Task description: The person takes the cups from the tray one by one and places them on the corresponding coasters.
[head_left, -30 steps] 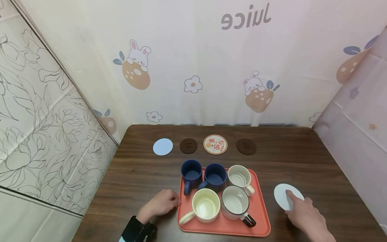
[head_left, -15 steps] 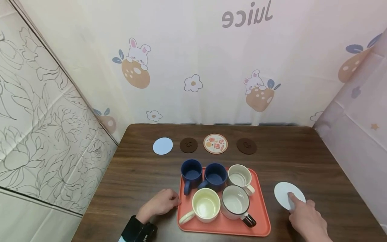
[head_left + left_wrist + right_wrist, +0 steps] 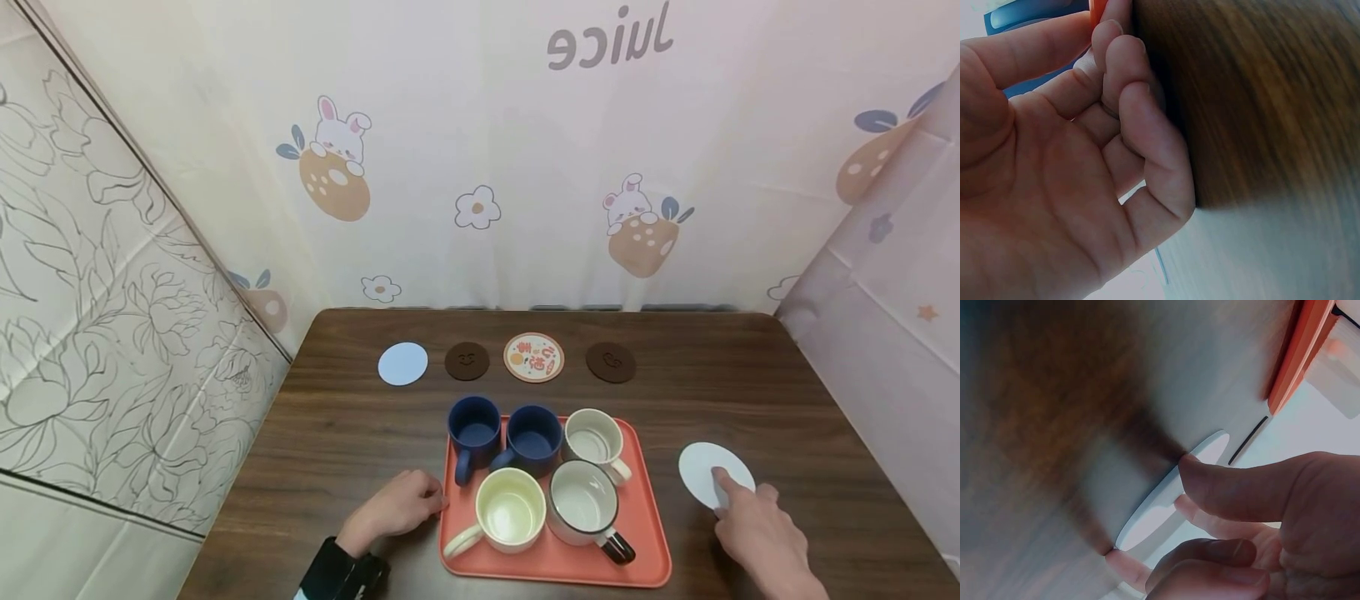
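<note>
Thumb and index finger of my left hand (image 3: 399, 502) pinch the left edge of a coral-red tray (image 3: 647, 504); the left wrist view shows its other fingers curled against the wood. On the tray stand two navy mugs (image 3: 475, 427), a cream mug (image 3: 594, 435), a pale yellow mug (image 3: 512, 510) and a white enamel-style mug (image 3: 583, 498) with black rim and handle. To the tray's right, my right hand (image 3: 765, 537) holds a round white coaster (image 3: 699, 468) low at the table. In the right wrist view, thumb and another finger meet the coaster's (image 3: 1147, 519) edges, index finger over its top.
Along the back of the brown wooden table (image 3: 337, 442) lie a pale blue coaster (image 3: 402, 364), two dark brown coasters (image 3: 467, 362) and a patterned orange-rimmed coaster (image 3: 533, 357). A printed curtain (image 3: 480, 125) hangs behind the table, with cloth panels at both sides.
The white coaster has shifted slightly away from the person and turned a little under my right hand. The left hand, tray and mugs stay put.
</note>
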`<state>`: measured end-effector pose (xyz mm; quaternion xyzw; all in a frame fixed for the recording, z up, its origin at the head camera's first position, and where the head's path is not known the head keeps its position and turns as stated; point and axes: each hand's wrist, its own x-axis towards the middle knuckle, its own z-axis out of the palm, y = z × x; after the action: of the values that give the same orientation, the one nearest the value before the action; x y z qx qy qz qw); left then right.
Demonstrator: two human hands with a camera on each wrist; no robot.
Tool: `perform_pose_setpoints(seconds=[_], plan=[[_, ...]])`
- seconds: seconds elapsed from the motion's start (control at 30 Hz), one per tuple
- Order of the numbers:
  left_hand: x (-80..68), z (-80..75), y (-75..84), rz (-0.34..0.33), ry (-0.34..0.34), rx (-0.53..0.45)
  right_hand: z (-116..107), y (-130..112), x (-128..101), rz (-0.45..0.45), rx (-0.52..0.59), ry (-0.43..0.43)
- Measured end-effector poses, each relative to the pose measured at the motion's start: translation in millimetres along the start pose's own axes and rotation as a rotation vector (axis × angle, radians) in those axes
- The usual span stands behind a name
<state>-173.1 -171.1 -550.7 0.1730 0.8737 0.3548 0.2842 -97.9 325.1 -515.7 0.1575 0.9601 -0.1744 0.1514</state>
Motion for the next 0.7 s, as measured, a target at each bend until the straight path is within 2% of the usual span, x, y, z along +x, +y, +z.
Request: perform_pose_setpoints(seconds=[0.23,0.33,0.57,0.7], plan=[[-10.7,-3.4,20.1,-0.017,0.020,-0.010,-3.6,-2.4,12.4,-0.017,-0.002,0.017],[-9.1,-3.3,16.9,-0.010,0.027,-0.001,-5.7,-2.3,16.7,-0.035,0.002,0.031],[1.5,3.0,-7.1,0.008,0.004,-0.019,-11.2,-4.5,29.9,-0.037,-0.006,0.013],[4.2,4.1,-10.5,0.005,0.009,-0.026,-14.8,-6.6,37.7,-0.028,-0.001,0.005]])
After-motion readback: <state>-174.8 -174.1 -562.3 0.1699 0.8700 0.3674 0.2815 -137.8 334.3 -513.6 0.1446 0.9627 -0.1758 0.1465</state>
